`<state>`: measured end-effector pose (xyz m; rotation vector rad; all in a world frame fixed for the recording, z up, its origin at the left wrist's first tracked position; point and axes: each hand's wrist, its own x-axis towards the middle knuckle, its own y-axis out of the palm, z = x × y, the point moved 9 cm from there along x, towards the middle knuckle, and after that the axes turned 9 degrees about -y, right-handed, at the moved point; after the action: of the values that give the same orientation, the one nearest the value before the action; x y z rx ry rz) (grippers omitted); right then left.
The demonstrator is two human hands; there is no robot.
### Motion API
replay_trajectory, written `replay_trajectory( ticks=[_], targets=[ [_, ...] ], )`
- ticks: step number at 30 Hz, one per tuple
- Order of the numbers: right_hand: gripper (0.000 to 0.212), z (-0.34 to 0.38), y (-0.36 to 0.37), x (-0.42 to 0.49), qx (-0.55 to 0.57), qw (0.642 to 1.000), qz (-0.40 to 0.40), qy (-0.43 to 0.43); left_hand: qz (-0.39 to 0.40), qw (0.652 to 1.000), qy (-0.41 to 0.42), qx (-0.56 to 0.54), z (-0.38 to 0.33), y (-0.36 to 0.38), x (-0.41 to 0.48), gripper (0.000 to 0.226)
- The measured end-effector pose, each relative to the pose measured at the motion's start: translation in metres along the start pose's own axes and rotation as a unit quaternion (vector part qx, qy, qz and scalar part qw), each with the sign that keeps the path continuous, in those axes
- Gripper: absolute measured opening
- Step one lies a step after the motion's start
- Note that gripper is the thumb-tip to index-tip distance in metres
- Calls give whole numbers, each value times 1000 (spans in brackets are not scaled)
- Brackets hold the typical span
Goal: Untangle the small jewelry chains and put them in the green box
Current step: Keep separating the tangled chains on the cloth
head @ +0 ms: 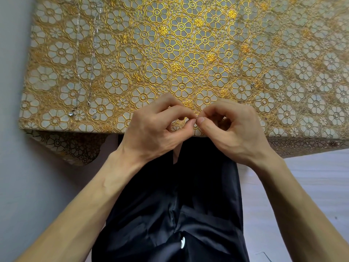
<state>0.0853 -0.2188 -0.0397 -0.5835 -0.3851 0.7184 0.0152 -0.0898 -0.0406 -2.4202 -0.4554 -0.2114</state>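
My left hand (156, 125) and my right hand (228, 125) meet fingertip to fingertip at the table's near edge. Both pinch a thin silver chain (196, 121) between thumb and forefinger; almost all of it is hidden by my fingers. Two long silver chains lie stretched out on the left of the table: one (77, 59) ends in a small pendant (71, 114), the other (92, 59) ends near the front edge. A small silver piece (252, 84) lies to the right of my hands. No green box is in view.
The table carries a gold flower-patterned cloth (181, 44) that hangs over the front edge. A grey wall (11, 72) runs along the left side. My lap in black fabric (179, 205) sits below the table edge, with pale floor (311, 176) to the right.
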Motion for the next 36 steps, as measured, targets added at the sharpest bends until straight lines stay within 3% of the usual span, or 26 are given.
replay_trajectory(
  ticks=[9, 18, 30, 36],
  targets=[
    [2, 1, -10, -1, 4, 1000, -24, -4, -3, 1000, -17, -13, 1, 0, 2, 2],
    [1, 22, -14, -3, -108, 988, -46, -105, 6, 999, -31, -16, 1, 0, 4, 1],
    [23, 28, 3, -4, -195, 971, -5, -136, 37, 997, -64, -21, 5, 3, 6, 4],
    [25, 21, 5, -5, -177, 978, -9, -109, 53, 993, -104, -28, 6, 3, 12, 2]
  ],
)
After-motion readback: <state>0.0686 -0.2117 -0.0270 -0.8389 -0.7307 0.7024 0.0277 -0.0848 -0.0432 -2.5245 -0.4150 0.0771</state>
